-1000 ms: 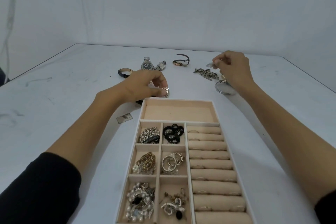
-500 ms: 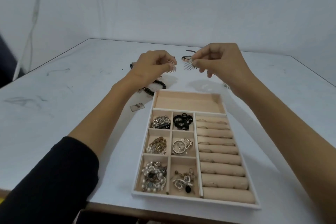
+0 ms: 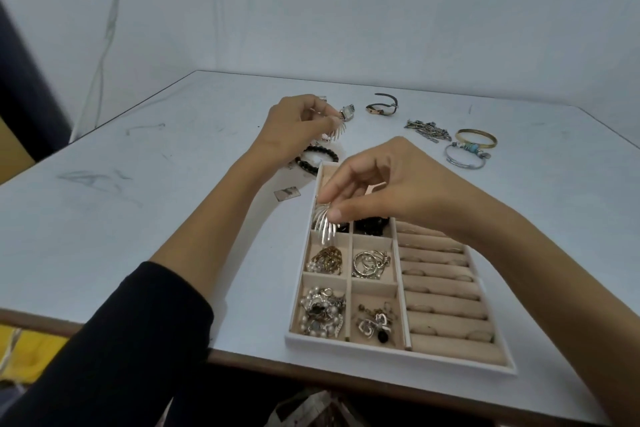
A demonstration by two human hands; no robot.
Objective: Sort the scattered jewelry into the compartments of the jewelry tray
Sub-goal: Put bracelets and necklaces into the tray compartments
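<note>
A silver spiked earring (image 3: 325,229) hangs over the beige tray's (image 3: 346,345) far-left small compartment, its twin (image 3: 337,130) beyond it.

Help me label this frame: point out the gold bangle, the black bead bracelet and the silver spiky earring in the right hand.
gold bangle (image 3: 476,131), head view, far rim.
black bead bracelet (image 3: 323,150), head view, upper beads.
silver spiky earring (image 3: 325,233), head view, hanging spikes.

Beige tray (image 3: 446,343); white table (image 3: 173,218); black bead bracelet (image 3: 320,150); gold bangle (image 3: 486,145); silver earring (image 3: 325,229).
</note>
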